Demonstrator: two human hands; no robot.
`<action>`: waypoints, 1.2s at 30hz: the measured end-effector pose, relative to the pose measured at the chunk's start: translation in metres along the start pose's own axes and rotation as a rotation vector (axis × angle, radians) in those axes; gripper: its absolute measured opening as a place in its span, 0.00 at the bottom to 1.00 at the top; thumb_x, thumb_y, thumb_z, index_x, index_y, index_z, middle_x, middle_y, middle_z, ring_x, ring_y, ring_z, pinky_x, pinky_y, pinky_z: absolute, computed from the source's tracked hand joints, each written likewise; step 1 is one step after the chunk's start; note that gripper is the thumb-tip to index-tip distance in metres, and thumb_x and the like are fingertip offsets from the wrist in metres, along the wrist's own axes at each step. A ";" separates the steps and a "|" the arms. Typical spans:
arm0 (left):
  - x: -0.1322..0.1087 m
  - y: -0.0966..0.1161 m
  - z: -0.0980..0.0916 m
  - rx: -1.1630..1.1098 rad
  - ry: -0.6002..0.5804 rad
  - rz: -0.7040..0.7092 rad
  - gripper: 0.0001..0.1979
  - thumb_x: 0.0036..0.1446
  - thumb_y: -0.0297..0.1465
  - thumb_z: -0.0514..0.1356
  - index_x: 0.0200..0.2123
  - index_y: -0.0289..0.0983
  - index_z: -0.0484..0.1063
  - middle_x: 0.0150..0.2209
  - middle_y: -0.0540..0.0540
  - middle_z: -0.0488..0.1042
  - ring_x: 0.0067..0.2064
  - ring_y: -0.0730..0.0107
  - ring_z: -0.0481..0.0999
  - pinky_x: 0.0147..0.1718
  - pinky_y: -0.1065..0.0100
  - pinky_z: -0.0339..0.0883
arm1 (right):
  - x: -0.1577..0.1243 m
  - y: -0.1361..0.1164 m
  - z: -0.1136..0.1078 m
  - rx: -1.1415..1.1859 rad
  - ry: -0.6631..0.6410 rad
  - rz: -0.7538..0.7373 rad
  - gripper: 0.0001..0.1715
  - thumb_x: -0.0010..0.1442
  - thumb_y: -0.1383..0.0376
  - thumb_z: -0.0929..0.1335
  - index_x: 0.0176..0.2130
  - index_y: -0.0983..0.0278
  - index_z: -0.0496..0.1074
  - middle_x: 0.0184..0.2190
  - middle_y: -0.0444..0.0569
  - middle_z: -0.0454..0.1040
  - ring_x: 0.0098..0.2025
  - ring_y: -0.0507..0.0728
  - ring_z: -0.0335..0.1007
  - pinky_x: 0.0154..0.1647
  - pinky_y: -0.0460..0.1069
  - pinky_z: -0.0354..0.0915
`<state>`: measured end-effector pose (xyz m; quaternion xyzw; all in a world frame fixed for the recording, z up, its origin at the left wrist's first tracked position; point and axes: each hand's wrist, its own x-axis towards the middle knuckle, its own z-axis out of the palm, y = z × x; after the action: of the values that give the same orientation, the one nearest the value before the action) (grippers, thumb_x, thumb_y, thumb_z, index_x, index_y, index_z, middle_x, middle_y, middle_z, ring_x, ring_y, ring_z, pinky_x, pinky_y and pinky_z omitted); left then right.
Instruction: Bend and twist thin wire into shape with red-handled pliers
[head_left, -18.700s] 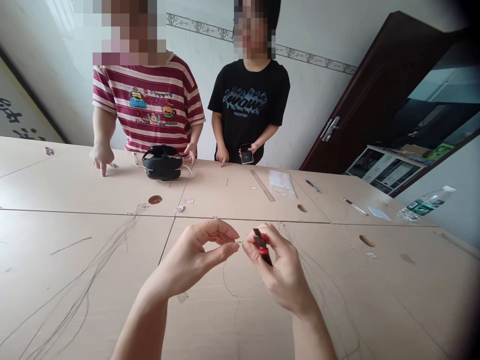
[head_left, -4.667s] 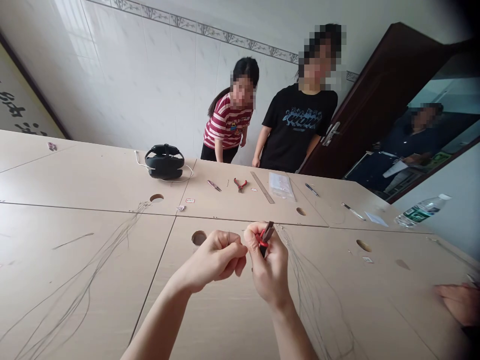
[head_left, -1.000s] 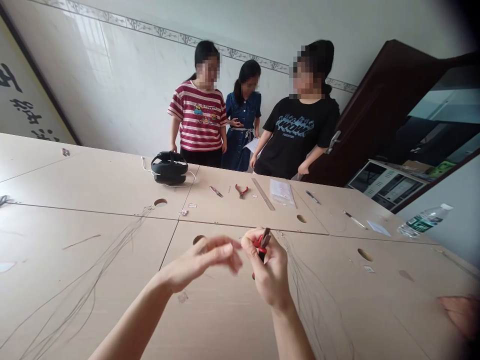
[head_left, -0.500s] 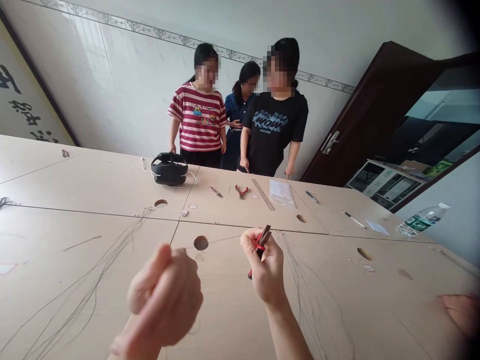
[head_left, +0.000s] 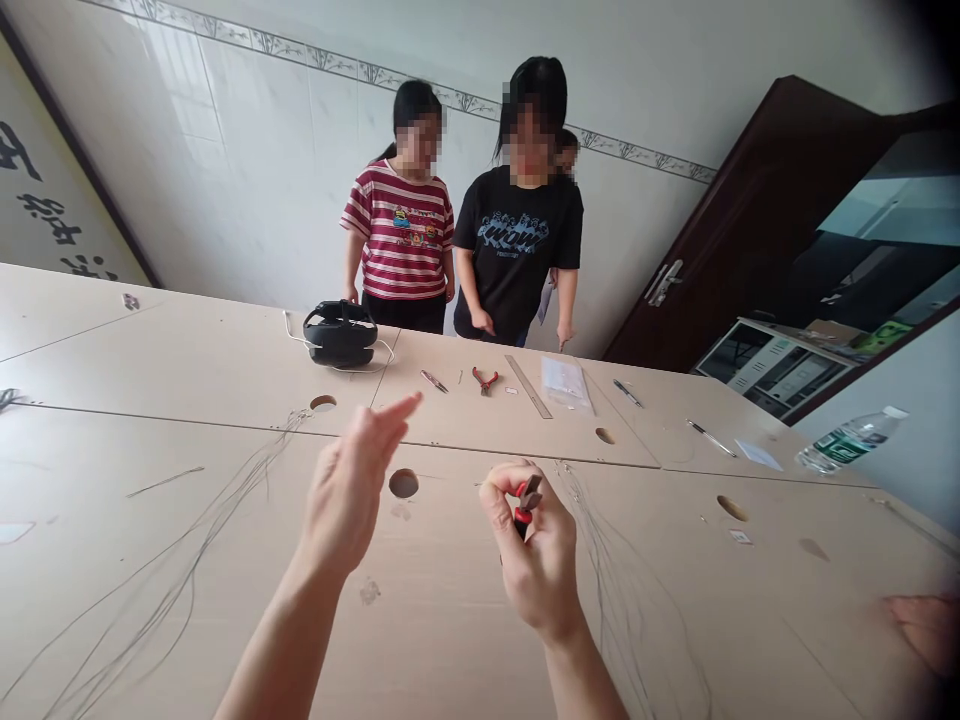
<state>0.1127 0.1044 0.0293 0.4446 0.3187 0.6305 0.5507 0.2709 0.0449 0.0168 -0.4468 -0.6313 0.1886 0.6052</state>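
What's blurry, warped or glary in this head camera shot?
Head view: soft, even light, faint shadows on the table; pale sheen on the tiled wall; wide-angle warp tilts wall and door; right corners darken into a vignette; the open left hand looks slightly soft, the right hand gripping the red-handled pliers sharper.

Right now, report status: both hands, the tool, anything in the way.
Left hand open, lifted off the table. Right hand shut on small red-handled metal pliers. Thin grey wires lie loose on beige wooden table beside it.
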 end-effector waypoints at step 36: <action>-0.015 0.012 0.019 -0.500 0.010 -0.064 0.21 0.69 0.39 0.48 0.40 0.38 0.80 0.54 0.45 0.76 0.58 0.65 0.72 0.57 0.66 0.67 | -0.001 0.014 0.013 0.073 0.004 0.197 0.13 0.65 0.59 0.64 0.30 0.61 0.62 0.25 0.42 0.62 0.26 0.50 0.53 0.24 0.45 0.55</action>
<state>0.1249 0.0863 0.0440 0.2811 0.1694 0.6741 0.6617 0.2631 0.0561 0.0024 -0.4845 -0.5757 0.2691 0.6011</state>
